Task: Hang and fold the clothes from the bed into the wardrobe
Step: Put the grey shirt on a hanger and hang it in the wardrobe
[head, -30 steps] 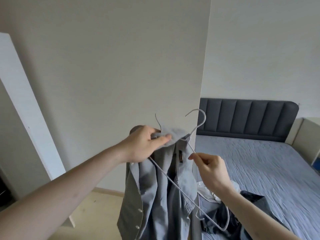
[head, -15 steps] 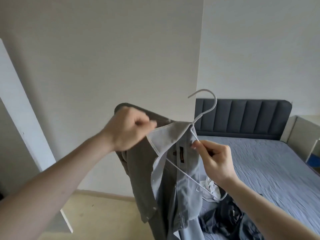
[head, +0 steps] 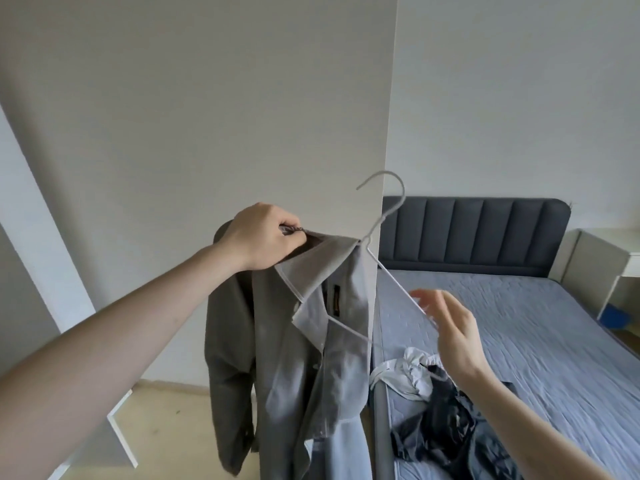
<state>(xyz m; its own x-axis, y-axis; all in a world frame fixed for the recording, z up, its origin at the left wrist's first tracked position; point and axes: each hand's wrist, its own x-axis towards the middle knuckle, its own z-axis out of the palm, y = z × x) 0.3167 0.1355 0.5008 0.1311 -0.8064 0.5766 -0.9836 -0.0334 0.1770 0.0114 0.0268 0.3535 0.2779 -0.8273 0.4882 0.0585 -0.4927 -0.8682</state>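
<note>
A broad, flat, matte off-white panel (head: 214,133) fills the left and middle of the view, its straight vertical edge cutting in front of the bed (head: 540,334). The bed is covered in a blue-grey sheet with a fine rippled, quilted texture, and behind it stands a dark grey padded headboard (head: 478,233) stitched into upright channels. At the far right a plain white counter (head: 609,251) with a thin leg shows at the frame edge. In front of the panel's edge, held up in the air, hangs the grey shirt (head: 277,358): soft woven cloth, darker and shadowed on its left half, paler on the right, with a pointed collar edged in light stitching, a small dark label inside the neck, and a buttoned front falling in loose folds. A thin, pale wire hanger (head: 388,271) with a curved hook sits partly inside the collar, one slanted arm sticking out bare to the right. On the sheet near the bed's near corner lie a crumpled dark garment (head: 446,424) and, touching it, a crumpled white garment (head: 408,372). The left hand (head: 266,237) has its grip closed, pinching the shirt at the shoulder by the collar. The right hand (head: 453,334) has its grip open, fingers spread and blurred just beside the hanger's bare arm; whether they touch it cannot be told.
</note>
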